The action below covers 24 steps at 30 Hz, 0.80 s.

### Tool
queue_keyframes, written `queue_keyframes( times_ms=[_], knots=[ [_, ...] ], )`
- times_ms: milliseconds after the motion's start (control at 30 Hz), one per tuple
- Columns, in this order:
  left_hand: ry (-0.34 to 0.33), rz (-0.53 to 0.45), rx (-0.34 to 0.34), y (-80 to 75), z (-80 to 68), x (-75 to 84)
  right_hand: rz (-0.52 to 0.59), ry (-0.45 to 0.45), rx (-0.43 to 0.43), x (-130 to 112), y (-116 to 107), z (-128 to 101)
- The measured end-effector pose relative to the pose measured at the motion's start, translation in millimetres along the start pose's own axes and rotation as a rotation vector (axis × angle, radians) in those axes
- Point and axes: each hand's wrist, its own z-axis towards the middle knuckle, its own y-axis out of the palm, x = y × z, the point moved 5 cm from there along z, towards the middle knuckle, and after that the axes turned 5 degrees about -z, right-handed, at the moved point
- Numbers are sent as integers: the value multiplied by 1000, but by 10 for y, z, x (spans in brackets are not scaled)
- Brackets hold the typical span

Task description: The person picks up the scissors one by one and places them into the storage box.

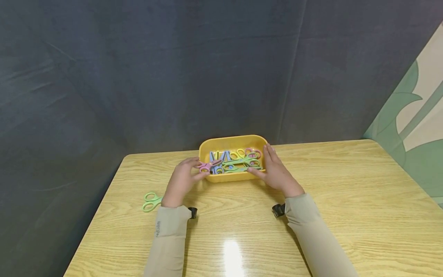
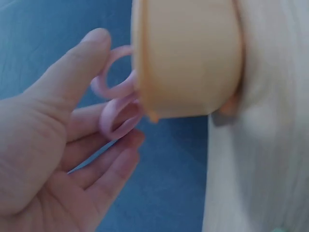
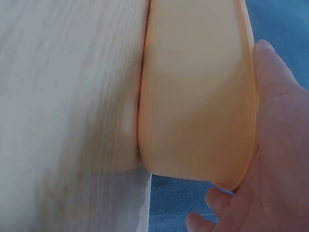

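Note:
A yellow plastic bin [image 1: 230, 177] stands at the table's far edge, holding several pairs of scissors in blue, green, yellow and pink. At its left end, my left hand [image 1: 180, 180] holds pink scissors [image 1: 205, 167] by the handle loops, thumb on one side and fingers behind. Their blades point into the bin, while the pink loops [image 2: 113, 118] stick out past the rim in the left wrist view. My right hand [image 1: 278, 175] grips the bin's right front corner, thumb over the front rim and fingers along the right side.
Green scissors [image 1: 150, 202] lie on the wooden table [image 1: 346, 200] left of my left forearm, partly hidden by it. A dark cloth [image 1: 207, 77] hangs behind the table. On the right is a wall [image 1: 415, 142] with green leaf shapes.

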Motion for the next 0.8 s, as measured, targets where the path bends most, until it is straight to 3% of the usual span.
queue_keyframes(
  times_ms=[133,300,600,800],
  knots=[
    [8,0,-34,-79,-23,-9,0,-5,-1,-4,-2,-2],
    [3,19,-1,-106,-18,-14,-5,-8,4,2,-4,-2],
    [81,99,99,147,50,41,3,-3,-1,24,4,-5],
    [100,129,183,210,43,84,3,-6,4,12,2,1]
  ],
)
